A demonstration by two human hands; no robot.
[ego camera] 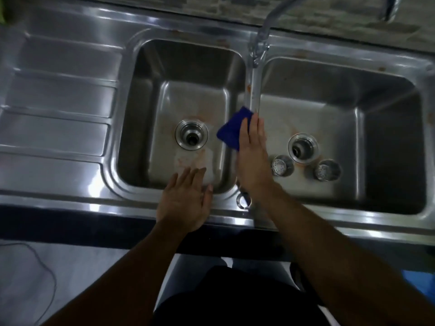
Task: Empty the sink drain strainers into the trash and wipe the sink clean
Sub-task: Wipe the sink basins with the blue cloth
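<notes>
A stainless double sink fills the view, with a left basin (188, 67) and a right basin (376, 109). My right hand (253, 156) presses a blue cloth (231, 130) onto the divider (254, 90) between the basins. My left hand (186, 198) hovers flat with fingers apart over the front rim of the left basin, holding nothing. Both drains, the left drain (191, 134) and the right drain (303, 148), stand open. Two metal strainer baskets lie on the right basin's floor: one strainer (282, 165) left of the drain, the other strainer (327, 170) to its right.
A ribbed draining board (58, 102) lies left of the basins. The faucet spout (261, 41) hangs above the divider. A small round hole fitting (243, 201) sits on the front rim. A cable (44, 274) trails on the floor at lower left.
</notes>
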